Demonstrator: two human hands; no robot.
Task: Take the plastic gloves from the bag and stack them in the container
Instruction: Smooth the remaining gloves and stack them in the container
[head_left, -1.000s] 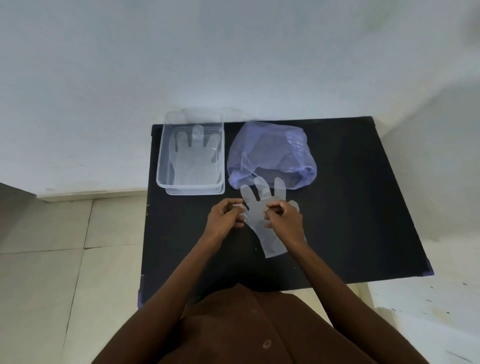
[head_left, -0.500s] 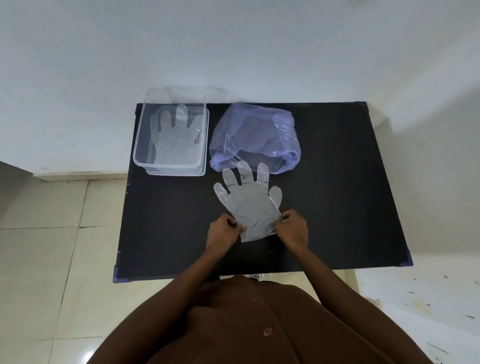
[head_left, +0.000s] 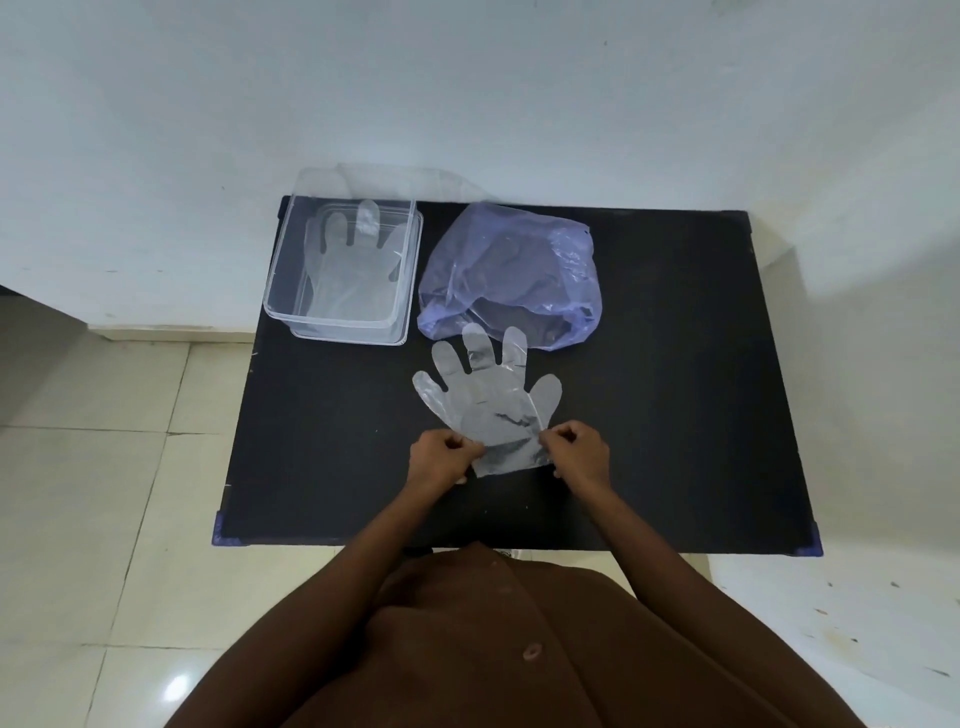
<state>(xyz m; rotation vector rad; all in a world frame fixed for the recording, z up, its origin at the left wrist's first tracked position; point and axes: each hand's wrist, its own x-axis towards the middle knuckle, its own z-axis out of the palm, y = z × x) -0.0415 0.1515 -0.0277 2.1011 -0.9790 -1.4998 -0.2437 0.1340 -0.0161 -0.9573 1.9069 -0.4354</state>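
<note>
Landmark: the purple bag (head_left: 511, 275), lying crumpled at the far middle of the black table (head_left: 675, 389), mouth toward the person.

- Left of the bag, just beside it: clear container (head_left: 344, 270). Holds at least one flat glove (head_left: 353, 265), fingers pointing away; how many lie stacked there cannot be told.
- Nearer than the bag, slightly left: left hand (head_left: 439, 454), fingers curled, thumb and forefinger pinching the left cuff edge of the loose glove.
- Directly in front of the bag's mouth: loose plastic glove (head_left: 491, 405), spread flat on the table, fingertips touching or just short of the bag's rim.
- Nearer than the bag: right hand (head_left: 576, 452), fingers curled, pinching the right cuff edge.

Status: partly done. This glove is out and smoothed but not yet in the container; the bag's remaining contents are unclear.
</note>
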